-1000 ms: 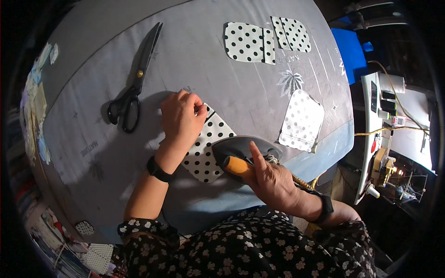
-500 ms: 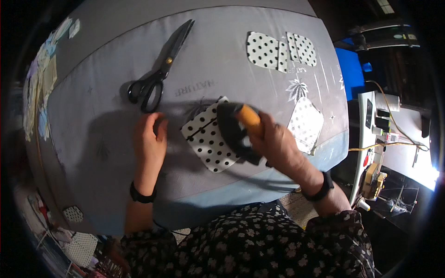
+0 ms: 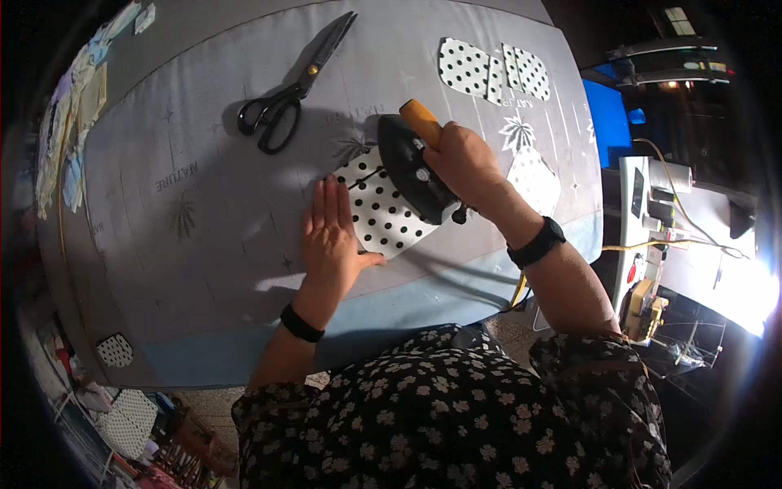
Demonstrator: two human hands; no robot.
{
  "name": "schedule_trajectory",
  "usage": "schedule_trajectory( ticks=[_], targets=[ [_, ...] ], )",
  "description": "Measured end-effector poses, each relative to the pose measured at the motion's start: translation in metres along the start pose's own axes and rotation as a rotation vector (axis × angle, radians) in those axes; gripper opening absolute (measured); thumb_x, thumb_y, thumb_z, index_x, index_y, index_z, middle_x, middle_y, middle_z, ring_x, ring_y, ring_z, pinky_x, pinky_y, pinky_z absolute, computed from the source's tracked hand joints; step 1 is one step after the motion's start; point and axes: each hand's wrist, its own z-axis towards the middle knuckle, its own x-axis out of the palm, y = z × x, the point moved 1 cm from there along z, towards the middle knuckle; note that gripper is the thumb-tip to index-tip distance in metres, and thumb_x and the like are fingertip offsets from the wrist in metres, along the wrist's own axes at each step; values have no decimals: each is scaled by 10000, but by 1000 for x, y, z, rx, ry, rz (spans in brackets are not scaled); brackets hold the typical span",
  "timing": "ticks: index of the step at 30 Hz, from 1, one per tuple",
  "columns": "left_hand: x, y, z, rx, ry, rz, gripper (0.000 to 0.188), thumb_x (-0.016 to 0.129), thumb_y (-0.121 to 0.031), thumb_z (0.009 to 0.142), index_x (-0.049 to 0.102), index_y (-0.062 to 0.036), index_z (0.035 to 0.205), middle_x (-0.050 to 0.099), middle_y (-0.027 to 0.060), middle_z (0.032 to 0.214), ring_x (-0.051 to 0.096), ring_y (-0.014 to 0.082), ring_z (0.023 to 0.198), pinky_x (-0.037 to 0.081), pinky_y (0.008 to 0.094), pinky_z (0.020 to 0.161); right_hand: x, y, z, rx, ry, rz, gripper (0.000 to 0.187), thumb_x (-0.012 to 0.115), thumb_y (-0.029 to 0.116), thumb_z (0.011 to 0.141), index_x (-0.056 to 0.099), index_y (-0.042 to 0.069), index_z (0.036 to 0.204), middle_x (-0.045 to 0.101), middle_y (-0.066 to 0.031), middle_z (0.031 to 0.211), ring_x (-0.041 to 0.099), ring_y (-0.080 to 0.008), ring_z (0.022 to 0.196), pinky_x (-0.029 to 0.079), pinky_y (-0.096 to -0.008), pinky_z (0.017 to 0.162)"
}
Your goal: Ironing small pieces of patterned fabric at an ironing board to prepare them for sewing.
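On the grey padded board lies a white fabric piece with black dots (image 3: 381, 218), crossed by a dark slit or seam near its far end. My left hand (image 3: 332, 244) rests flat along its left edge, fingers stretched out and thumb at the near corner. Gripped in my right hand (image 3: 468, 167) is a dark iron with an orange handle (image 3: 417, 175). The iron sits over the right side of the fabric and hides part of it; whether its sole presses fully down I cannot tell.
Black-handled scissors (image 3: 295, 90) lie at the far left of the board (image 3: 220, 269). Dotted fabric pieces (image 3: 466, 67) lie at the far right, and a pale one (image 3: 533, 183) beyond my right hand. Fabric scraps (image 3: 81, 98) line the left edge. A sewing machine (image 3: 635, 236) stands at right.
My left hand has moved right and lies flat at the fabric's edge. The iron is still in my right hand, at a slightly different angle over the fabric. The whole view has shifted a little.
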Motion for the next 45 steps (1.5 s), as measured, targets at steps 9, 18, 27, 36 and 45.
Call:
schedule_trajectory(
  ticks=[9, 18, 27, 36, 45],
  targets=[
    [4, 0, 0, 19, 18, 92, 1486, 833, -711, 443, 162, 52, 1527, 176, 246, 1602, 157, 383, 1495, 216, 529, 1164, 5, -17, 15, -51, -75, 8, 325, 642, 286, 879, 639, -32, 951, 700, -212, 878, 699, -371, 820, 572, -424, 725],
    [0, 1, -3, 3, 40, 146, 1389, 845, -658, 480, 221, 37, 1508, 185, 204, 1609, 122, 360, 1506, 177, 569, 1162, 39, -59, -77, -88, 38, -58, 343, 642, 226, 861, 504, -21, 1055, 653, -186, 725, 668, -378, 688, 538, -468, 610],
    [-5, -2, -2, -47, 77, 99, 1387, 878, -588, 487, 187, 5, 1534, 176, 187, 1618, 112, 347, 1512, 184, 561, 1165, 58, -100, -159, -409, 78, -254, 522, 614, 315, 904, 503, -103, 1197, 658, -120, 689, 657, -274, 558, 499, -391, 450],
    [1, 64, -23, -5, -237, -55, 1038, 736, -539, 784, 265, 52, 1496, 272, 290, 1550, 249, 466, 1440, 258, 557, 1131, 27, -38, -150, -521, 224, 74, 441, 720, 188, 801, 484, -40, 1095, 653, -185, 730, 662, -379, 663, 532, -436, 576],
    [-25, 88, -76, -218, -173, 22, 782, 686, -398, 896, 361, 80, 1422, 335, 314, 1490, 303, 481, 1399, 302, 560, 1102, 55, 64, -47, -162, 30, -140, 428, 629, 280, 902, 533, -81, 1111, 683, -183, 763, 695, -337, 709, 554, -418, 592]
  ],
)
